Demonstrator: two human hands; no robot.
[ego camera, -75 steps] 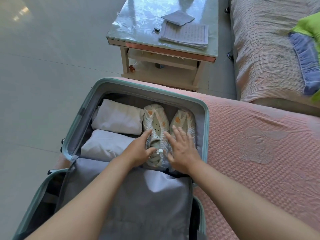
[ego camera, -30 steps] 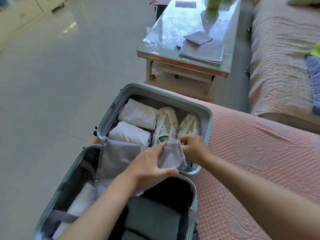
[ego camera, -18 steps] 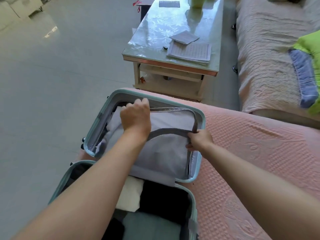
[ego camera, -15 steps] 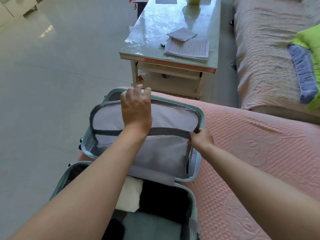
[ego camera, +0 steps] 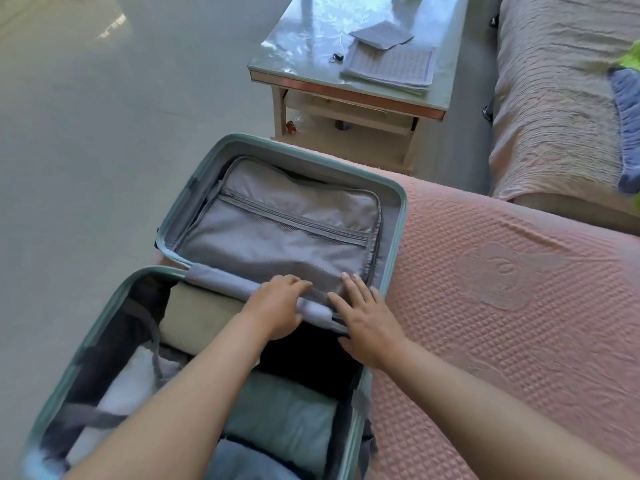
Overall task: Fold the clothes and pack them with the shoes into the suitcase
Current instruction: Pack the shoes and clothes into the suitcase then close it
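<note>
While my right hand (ego camera: 369,327) is lying flat, fingers straight and slightly spread, on the near edge of the grey zippered fabric divider panel (ego camera: 277,233), my left hand (ego camera: 277,308) is sitting just beside it with its fingers bent down over the same edge. I cannot tell whether the left one is gripping the cloth or only pressing on it.

The panel is covering the far half of the mint-green hard-shell suitcase (ego camera: 398,244), lying inside its rim, with a zip line and a mesh pocket running across it. Whatever is sitting beneath it is hidden.

The near half is lying open under my forearms, and folded clothes are filling it: a beige rolled garment (ego camera: 197,317) against the hinge, a white folded garment (ego camera: 128,386) to the left, and a grey-green folded garment (ego camera: 284,414) toward the right, with dark pieces between them.

The suitcase is resting on the left edge of a pink waffle-textured cover (ego camera: 502,306). Beyond it, a glass-topped low table (ego camera: 311,46) is standing on the pale floor (ego camera: 86,133), carrying a stack of lined papers (ego camera: 391,67).
</note>
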